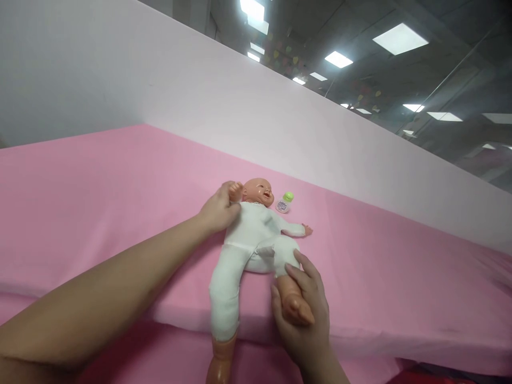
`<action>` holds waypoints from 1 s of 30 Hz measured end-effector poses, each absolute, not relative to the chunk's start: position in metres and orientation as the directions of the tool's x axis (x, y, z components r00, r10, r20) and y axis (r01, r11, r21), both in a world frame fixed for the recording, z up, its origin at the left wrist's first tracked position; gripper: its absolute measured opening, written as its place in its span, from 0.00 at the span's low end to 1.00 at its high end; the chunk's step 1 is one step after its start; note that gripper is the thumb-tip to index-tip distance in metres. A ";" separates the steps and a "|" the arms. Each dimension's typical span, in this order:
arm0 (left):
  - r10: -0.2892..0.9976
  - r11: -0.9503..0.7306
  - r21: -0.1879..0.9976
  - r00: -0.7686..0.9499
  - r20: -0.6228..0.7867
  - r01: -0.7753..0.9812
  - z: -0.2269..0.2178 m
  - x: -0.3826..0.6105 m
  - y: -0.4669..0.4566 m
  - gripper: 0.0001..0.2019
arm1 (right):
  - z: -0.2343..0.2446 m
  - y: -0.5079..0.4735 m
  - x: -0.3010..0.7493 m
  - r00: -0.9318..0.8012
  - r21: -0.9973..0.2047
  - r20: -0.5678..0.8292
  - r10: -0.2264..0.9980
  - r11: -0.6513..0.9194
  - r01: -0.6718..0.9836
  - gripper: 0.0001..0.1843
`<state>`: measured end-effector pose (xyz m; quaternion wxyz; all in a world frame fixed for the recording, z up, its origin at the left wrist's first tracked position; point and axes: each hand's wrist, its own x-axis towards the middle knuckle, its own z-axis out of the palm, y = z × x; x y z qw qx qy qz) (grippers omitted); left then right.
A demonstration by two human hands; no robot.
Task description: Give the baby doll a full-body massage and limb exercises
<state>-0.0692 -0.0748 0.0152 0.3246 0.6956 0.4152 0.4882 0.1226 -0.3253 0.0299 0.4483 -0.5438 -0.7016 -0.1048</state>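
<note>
A baby doll (252, 234) in a white one-piece suit lies on its back on a pink padded surface (100, 186), head toward the wall. My left hand (220, 209) is closed around the doll's raised arm beside its head. My right hand (306, 306) wraps around the doll's bare foot and lower leg near the front edge of the pad. The doll's other leg (224, 314) hangs over that edge, and its other arm (298, 230) lies stretched out to the right.
A small white bottle with a green cap (284, 202) lies beside the doll's head. A pale pink wall panel (280, 122) runs along the back of the pad. The pad's front edge (360, 341) drops off near me.
</note>
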 end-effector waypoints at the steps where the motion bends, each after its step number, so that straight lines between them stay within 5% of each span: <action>1: 0.859 -0.509 0.775 0.279 0.430 0.374 0.016 -0.067 -0.082 0.35 | 0.033 -0.318 0.122 -0.011 -0.345 0.735 0.678 0.389 0.854 0.23; 7: 0.759 -0.650 0.420 0.511 0.403 0.634 0.015 -0.058 -0.101 0.39 | 0.045 -0.275 0.123 -0.027 -0.399 0.628 0.778 0.352 0.847 0.23; 15: 0.752 -0.657 0.345 0.547 0.369 0.671 0.012 -0.061 -0.098 0.38 | 0.040 -0.238 0.121 0.008 -0.470 0.538 0.843 0.293 0.833 0.19; 21: 0.738 -0.674 0.414 0.575 0.353 0.612 0.015 -0.065 -0.093 0.33 | 0.036 -0.236 0.121 0.031 -0.514 0.532 0.846 0.293 0.806 0.21; 30: 0.927 -0.361 0.849 0.248 0.282 0.385 0.005 -0.078 -0.059 0.25 | 0.039 -0.260 0.132 0.107 -0.575 0.546 0.831 0.280 0.768 0.22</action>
